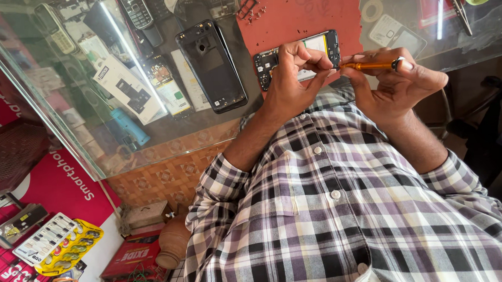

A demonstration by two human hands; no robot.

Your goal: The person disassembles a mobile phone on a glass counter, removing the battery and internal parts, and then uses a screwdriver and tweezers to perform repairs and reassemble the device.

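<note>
Head view. Left hand (293, 73) pinches the opened smartphone (298, 59), fingers curled over its middle; the phone lies on the red mat (302, 14), close to the counter's near edge. Right hand (396, 80) is closed around an orange-handled screwdriver (371, 65), held level, tip at the phone's right end. Both wrists hang past the counter edge above the checked shirt (342, 210).

Just left, a black back cover (212, 64) lies on the glass counter (67, 131), apart from the phone. Loose screws (256, 13) sit on the mat's far left corner. Tape roll (372, 10) farther right. Glass edge runs diagonally at left; room between cover and phone is narrow.
</note>
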